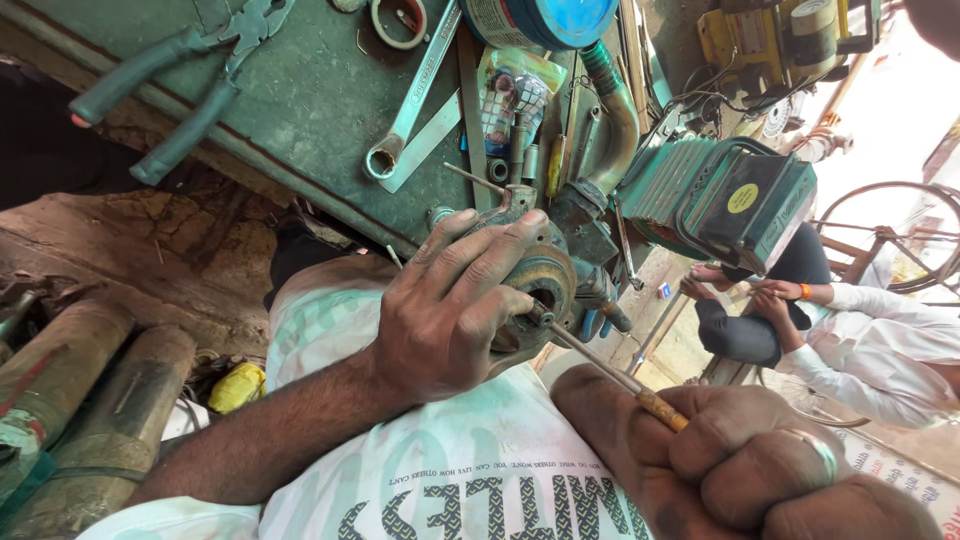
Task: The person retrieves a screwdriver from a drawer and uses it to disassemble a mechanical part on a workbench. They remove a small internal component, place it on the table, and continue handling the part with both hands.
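Nearest, at 5 o'clock, the right hand fists tight on a screwdriver, its tip in the hub at centre. The left hand has its fingers curled over the hub, so a slipping tip could gouge them; beyond, at 12 o'clock, a wrench lies on the counter

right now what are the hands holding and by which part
Left hand grips the round metal motor part around its rim; right hand holds the screwdriver by its handle.

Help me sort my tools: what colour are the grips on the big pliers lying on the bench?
Grey-green grips on the pliers, clearest in the head view.
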